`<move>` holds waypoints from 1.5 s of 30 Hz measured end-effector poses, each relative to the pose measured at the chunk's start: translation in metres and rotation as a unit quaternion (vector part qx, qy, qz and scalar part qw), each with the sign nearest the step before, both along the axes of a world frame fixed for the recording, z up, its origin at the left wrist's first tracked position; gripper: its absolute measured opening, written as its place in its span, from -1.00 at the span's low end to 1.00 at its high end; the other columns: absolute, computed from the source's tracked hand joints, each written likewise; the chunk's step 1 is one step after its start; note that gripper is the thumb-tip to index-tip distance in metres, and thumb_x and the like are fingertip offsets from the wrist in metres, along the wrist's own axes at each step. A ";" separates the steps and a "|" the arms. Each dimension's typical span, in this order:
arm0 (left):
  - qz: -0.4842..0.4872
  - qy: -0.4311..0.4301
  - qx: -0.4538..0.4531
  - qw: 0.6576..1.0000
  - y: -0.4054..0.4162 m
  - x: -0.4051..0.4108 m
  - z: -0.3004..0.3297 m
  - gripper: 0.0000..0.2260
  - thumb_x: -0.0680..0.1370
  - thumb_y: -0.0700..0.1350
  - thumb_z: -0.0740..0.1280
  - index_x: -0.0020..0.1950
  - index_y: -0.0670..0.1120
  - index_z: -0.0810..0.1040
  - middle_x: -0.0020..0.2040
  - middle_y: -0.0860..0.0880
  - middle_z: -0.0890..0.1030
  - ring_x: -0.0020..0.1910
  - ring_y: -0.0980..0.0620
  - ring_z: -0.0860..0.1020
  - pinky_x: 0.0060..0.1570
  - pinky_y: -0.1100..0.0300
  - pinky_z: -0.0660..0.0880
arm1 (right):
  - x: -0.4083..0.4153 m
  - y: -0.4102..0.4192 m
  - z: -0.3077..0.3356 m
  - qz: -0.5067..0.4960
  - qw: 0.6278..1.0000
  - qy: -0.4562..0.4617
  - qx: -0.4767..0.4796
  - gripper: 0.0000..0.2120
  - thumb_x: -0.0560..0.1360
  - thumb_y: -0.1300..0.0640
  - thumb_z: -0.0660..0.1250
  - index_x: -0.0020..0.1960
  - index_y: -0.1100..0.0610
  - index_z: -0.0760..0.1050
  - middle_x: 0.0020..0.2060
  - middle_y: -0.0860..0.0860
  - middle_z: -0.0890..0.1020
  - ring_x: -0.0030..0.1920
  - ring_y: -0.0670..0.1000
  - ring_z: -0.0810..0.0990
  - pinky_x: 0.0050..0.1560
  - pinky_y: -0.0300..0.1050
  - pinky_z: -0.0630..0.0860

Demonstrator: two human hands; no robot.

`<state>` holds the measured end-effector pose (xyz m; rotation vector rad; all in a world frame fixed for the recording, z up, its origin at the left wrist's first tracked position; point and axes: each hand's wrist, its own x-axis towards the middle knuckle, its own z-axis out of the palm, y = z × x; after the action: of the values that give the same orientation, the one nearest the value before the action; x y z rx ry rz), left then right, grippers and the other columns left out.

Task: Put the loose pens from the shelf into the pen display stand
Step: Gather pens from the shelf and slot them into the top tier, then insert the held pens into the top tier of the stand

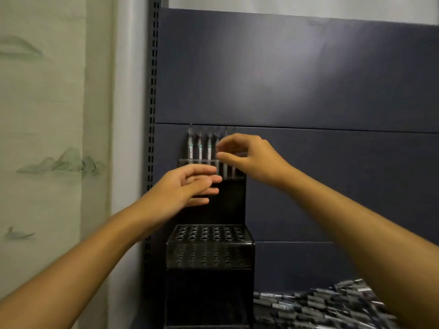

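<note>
Pen display stand (210, 248) at lower centre against the shelf back panel (308, 79), pens (200, 148) upright in its top tier, loose pens (320, 305) piled lower right, wall hanging (47, 138) at left.

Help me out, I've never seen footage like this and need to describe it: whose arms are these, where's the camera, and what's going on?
The single picture comes from a camera worn on a person's head, so the arms are their own. A black stand with rows of holes sits on a shelf; its top tier holds a few pens. The right hand pinches at one pen there, though blur hides the grip. The left hand hovers open, holding nothing. A pile of loose pens lies lower right.
</note>
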<state>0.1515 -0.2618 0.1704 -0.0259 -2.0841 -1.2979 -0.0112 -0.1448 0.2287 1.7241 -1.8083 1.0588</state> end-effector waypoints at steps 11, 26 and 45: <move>0.047 -0.091 -0.288 0.952 0.147 -0.096 -0.005 -0.76 0.58 -0.01 0.33 0.24 0.15 0.53 0.18 0.20 0.61 0.18 0.27 0.54 0.30 0.13 0.46 | -0.100 0.169 -0.093 -0.050 0.994 -0.098 -0.018 -0.77 0.56 0.01 0.38 0.20 -0.03 0.57 0.15 -0.17 0.63 0.22 -0.17 0.57 0.30 -0.07 0.51; 0.074 -0.351 -0.338 0.870 0.262 -0.155 -0.209 -0.32 0.46 0.40 0.22 0.52 0.28 0.07 0.52 0.23 0.14 0.50 0.19 0.13 0.48 0.09 0.17 | -0.170 0.286 -0.262 -0.031 0.961 -0.066 0.266 -0.66 0.56 -0.05 0.36 0.32 -0.02 0.53 0.23 -0.13 0.61 0.25 -0.13 0.52 0.19 -0.36 0.34; 0.129 -0.375 -0.371 0.839 0.267 -0.196 -0.216 -0.30 0.42 0.47 0.17 0.48 0.19 0.21 0.42 0.09 0.30 0.40 0.04 0.21 0.42 0.05 0.18 | -0.181 0.294 -0.282 -0.047 0.965 -0.117 0.228 -0.79 0.63 -0.04 0.25 0.18 -0.10 0.61 0.11 -0.19 0.65 0.14 -0.08 0.32 0.16 -0.23 0.19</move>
<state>-0.0442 0.0057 -0.0460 0.4793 -3.0080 -0.2492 -0.1919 0.1490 -0.0531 1.7948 -2.4095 0.8826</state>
